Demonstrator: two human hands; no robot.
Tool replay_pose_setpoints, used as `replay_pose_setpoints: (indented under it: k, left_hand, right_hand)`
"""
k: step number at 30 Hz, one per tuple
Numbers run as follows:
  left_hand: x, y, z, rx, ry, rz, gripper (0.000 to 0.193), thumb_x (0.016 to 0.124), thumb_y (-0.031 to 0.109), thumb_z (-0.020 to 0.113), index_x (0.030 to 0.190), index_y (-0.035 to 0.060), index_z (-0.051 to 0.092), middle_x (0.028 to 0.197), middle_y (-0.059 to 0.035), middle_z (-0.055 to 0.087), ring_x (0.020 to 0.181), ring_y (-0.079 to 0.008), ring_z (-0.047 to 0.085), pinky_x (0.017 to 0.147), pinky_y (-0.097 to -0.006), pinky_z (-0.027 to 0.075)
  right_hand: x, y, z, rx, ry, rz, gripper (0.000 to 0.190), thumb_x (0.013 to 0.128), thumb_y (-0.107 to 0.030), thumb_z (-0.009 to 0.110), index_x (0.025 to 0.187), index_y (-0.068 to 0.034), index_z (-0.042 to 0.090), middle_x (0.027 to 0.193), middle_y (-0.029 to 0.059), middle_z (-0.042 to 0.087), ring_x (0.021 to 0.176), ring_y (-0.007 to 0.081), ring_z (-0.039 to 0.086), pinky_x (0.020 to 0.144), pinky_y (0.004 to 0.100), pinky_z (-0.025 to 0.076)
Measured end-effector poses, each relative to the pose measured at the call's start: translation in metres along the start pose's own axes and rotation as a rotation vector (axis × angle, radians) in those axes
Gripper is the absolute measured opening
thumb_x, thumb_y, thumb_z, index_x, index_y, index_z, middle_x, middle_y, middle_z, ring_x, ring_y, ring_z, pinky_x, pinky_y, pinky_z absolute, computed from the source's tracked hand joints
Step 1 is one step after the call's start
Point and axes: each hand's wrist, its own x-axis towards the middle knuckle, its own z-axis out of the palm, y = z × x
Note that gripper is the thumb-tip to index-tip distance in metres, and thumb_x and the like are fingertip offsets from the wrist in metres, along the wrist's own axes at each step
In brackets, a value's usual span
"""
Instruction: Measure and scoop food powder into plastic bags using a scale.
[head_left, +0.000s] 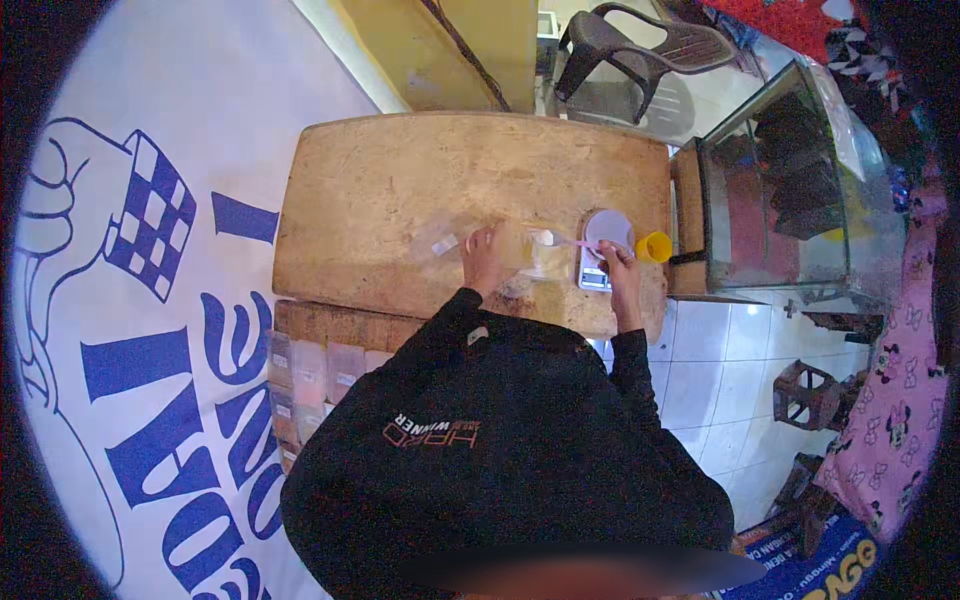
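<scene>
My right hand grips the handle of a pink spoon, above the near part of a small digital kitchen scale. The spoon's head points left and meets a white substance, inside or over a see-through plastic container. My left hand is curled at the container's left side and seems to hold it; its outline is faint. A yellow cup stands just right of the scale. Left of my left hand lies clear plastic with a small white label.
The wooden table carries these things. Several labelled packets hang or stand below its near left edge. A glass display case adjoins the right side. Behind is a plastic chair; a stool stands on the tiled floor. A printed banner borders the left.
</scene>
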Motion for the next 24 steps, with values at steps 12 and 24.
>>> replay_pose_setpoints:
  k: [12, 24]
  left_hand:
    - [0.007, 0.019, -0.014, 0.026, -0.152, -0.101, 0.102, 0.056, 0.039, 0.080, 0.138, 0.0163, 0.025, 0.126, -0.0123, 0.044, 0.119, -0.0334, 0.039, 0.099, -0.0550, 0.024]
    - [0.010, 0.022, -0.021, -0.114, -0.135, -0.113, 0.108, 0.051, 0.031, 0.084, 0.138, 0.0109, 0.023, 0.128, -0.0150, 0.042, 0.122, -0.0314, 0.038, 0.099, -0.0506, 0.030]
  right_hand:
    - [-0.014, -0.019, 0.031, -0.247, -0.176, -0.167, 0.022, 0.087, -0.019, 0.061, 0.099, -0.002, 0.066, 0.083, 0.0012, 0.064, 0.070, 0.0080, 0.055, 0.064, 0.0216, 0.045]
    - [-0.016, -0.037, 0.032, -0.414, -0.184, -0.403, 0.016, 0.088, -0.013, 0.057, 0.096, -0.003, 0.065, 0.087, 0.0090, 0.067, 0.079, 0.0139, 0.061, 0.073, 0.0262, 0.048]
